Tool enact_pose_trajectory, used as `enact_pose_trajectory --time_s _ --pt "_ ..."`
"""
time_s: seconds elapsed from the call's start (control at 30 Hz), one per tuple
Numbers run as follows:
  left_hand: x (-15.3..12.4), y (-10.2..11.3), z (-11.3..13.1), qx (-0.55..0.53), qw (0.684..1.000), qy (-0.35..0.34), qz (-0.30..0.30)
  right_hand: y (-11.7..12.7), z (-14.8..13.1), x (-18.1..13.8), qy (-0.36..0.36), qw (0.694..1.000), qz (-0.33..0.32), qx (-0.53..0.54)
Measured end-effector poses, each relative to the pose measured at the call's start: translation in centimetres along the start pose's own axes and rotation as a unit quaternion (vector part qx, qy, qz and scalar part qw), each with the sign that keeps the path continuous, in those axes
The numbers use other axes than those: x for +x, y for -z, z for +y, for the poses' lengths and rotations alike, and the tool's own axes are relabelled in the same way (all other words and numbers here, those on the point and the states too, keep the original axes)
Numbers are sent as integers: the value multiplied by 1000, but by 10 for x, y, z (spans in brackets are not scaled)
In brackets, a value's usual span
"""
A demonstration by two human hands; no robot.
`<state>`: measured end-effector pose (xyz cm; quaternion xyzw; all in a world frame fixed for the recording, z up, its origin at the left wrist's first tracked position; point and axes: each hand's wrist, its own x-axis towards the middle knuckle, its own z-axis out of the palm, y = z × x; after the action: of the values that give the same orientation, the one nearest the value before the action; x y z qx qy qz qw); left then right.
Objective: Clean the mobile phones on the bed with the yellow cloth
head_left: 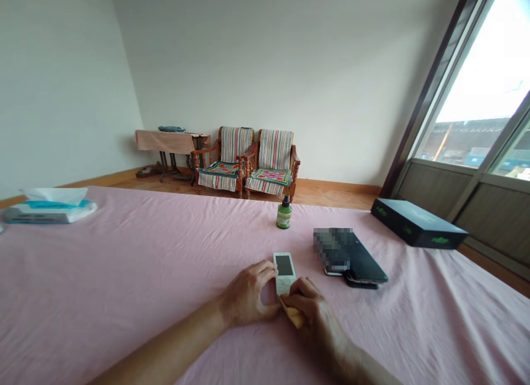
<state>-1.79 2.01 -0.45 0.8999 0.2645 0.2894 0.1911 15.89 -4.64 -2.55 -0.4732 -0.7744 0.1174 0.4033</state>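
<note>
A white keypad mobile phone (284,267) lies face up on the pink cloth, its dark screen at the far end. My left hand (250,294) grips it by the left side, fingertips near the screen and thumb by the lower end. Pinched in my right hand (312,307) is a small yellow cloth (295,316), which touches the lower keypad. The fingers of that hand hide part of the keys. Beyond the phone stands a green bottle (284,215) with a black top.
Dark phone-like devices (364,260) lie stacked to the right, partly blurred out. A black box (418,223) sits at the far right of the pink-covered surface (165,247). At the far left is a tissue pack (52,211). Two wooden chairs (269,158) stand by the wall.
</note>
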Motion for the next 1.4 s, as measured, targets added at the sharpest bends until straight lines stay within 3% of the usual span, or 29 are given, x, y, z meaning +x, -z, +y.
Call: enact_pose_trajectory --time_s 0.17,0.33,0.53,0.77,0.87,0.93,1.1,1.23,1.4 --pt "1 3 -3 -6 1000 -10 -13 8 3 3 -22 1000 0 19" --pt "2 5 3 -4 1000 -16 -15 14 24 45 -37 997 50 -46" --pt "1 8 7 16 1000 7 -9 -2 40 81 -17 998 20 -50" --pt "2 6 6 21 999 21 -16 1 15 34 23 999 -21 -21" --pt "2 8 7 17 1000 16 -15 8 5 17 13 997 -28 67" --pt "2 9 8 17 1000 13 -14 11 4 16 -25 991 -16 127" --pt "1 8 7 4 999 16 -30 12 16 30 -143 975 57 158" --pt "0 3 2 -11 999 27 -31 7 21 33 -155 963 46 218" --pt "1 1 1 -29 999 41 -6 13 15 34 -186 921 96 328"
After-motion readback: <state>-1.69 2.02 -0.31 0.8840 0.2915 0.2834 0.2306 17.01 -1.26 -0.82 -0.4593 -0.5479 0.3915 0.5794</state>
